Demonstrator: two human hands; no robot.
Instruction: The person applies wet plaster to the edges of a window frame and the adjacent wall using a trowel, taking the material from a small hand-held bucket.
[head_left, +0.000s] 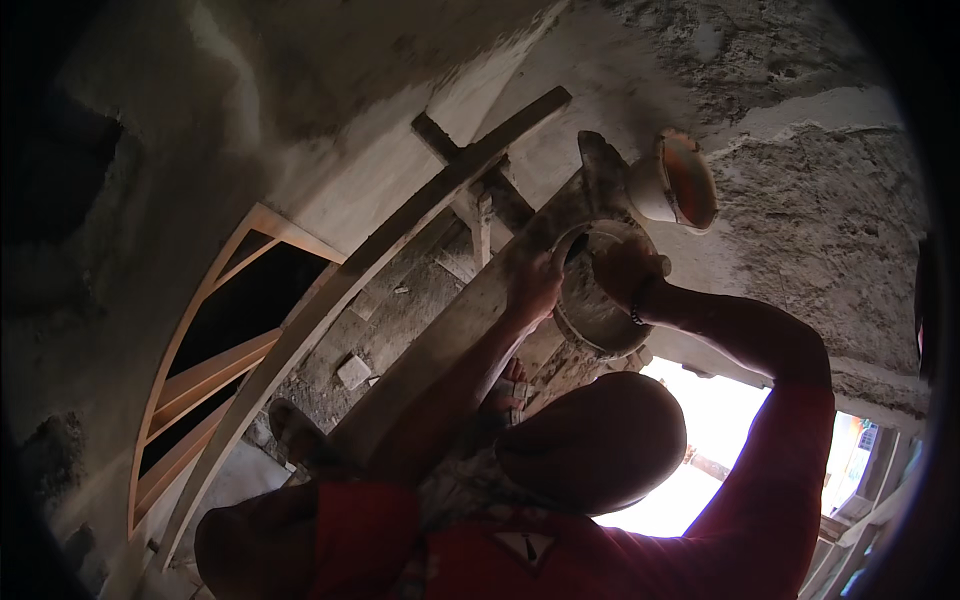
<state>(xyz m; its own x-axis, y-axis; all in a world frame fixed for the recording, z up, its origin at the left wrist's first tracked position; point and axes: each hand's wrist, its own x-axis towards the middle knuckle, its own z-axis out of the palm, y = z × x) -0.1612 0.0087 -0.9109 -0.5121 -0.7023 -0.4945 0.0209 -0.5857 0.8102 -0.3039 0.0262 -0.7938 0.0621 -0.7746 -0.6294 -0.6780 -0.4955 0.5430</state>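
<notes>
The round basin (590, 308) sat right of centre in the upper half of the frame, at the upper end of the long plank (425, 345) that slanted from lower left to upper right. The left hand (535, 285) was at the basin's left edge, its fingers seemingly curled there, though shadow left it impossible to tell whether they clamped the rim. The right hand (625, 270), with a bracelet (637, 315) at its wrist, came in from the right across the mouth, nearer the basin's middle than the left hand. It looked bunched rather than spread, and a pale rounded knob (662, 265) showed just to its right; what it pinched, if anything, could not be told. The basin's opening appeared as an oval, longer from top to bottom than across, so that the two hands met it from opposite sides of its long axis. Just beyond, toward the upper right, lay a flared pot (650, 190) with its mouth turned rightward. A curved wooden strip (375, 250) crossed the frame well left of both hands.
</notes>
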